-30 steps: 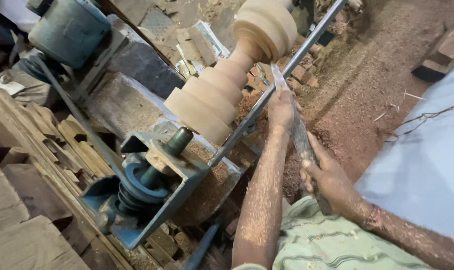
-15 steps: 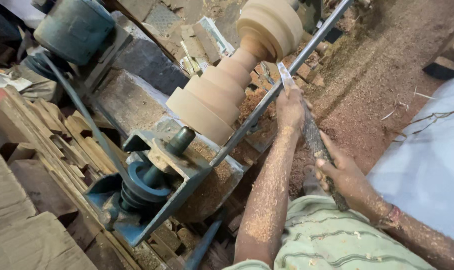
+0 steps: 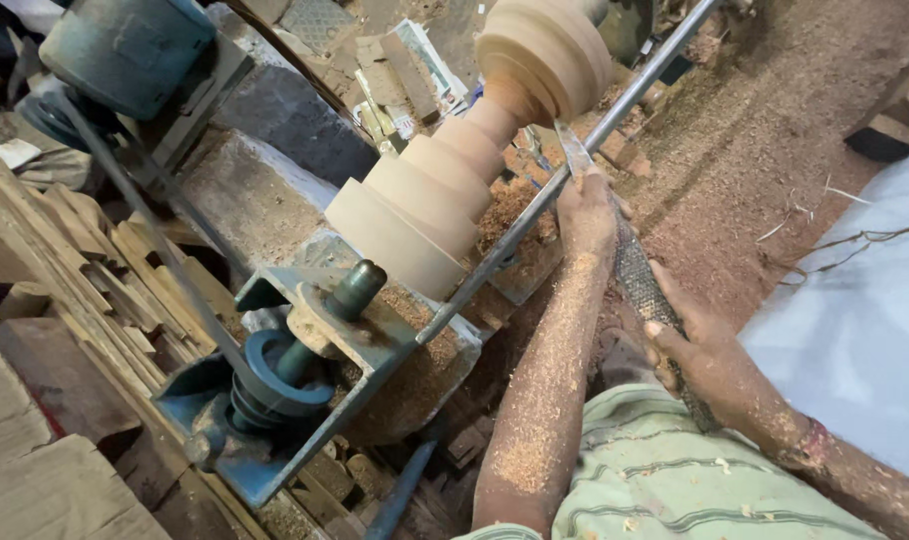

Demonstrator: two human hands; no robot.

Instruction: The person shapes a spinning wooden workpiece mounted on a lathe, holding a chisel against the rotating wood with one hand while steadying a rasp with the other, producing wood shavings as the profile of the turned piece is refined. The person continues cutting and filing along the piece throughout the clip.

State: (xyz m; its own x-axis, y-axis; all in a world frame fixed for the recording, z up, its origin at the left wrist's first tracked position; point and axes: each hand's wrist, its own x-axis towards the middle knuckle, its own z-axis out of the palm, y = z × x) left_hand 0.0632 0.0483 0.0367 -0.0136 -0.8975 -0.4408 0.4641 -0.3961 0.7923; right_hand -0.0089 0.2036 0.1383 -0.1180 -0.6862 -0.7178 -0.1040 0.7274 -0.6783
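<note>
1. Your left hand (image 3: 587,205) is the forward one: its grip is closed over the long chisel (image 3: 630,275) near the blade end, pressing it down onto the metal rest bar (image 3: 535,215).
2. Your right hand (image 3: 690,345) sits further back and lower, its grip closed around the rough, dark handle end of the same chisel, close to your green striped shirt (image 3: 665,480).
3. The chisel's long axis runs from your right hand up and to the left, crossing the rest bar; its pale tip points at the narrow neck of the turned wooden workpiece (image 3: 465,170).
4. That workpiece lies just beyond the rest bar from your left hand, up and to the left of it. Its own long axis runs roughly parallel to the bar, from the wide stepped end near the blue headstock pulley (image 3: 275,375) up to the rounded bulb at the top.
5. So the chisel meets the wood nearly crosswise, and your left hand is much the nearer to the contact point.
6. Whether the tip touches the wood, you cannot tell from here.
</note>
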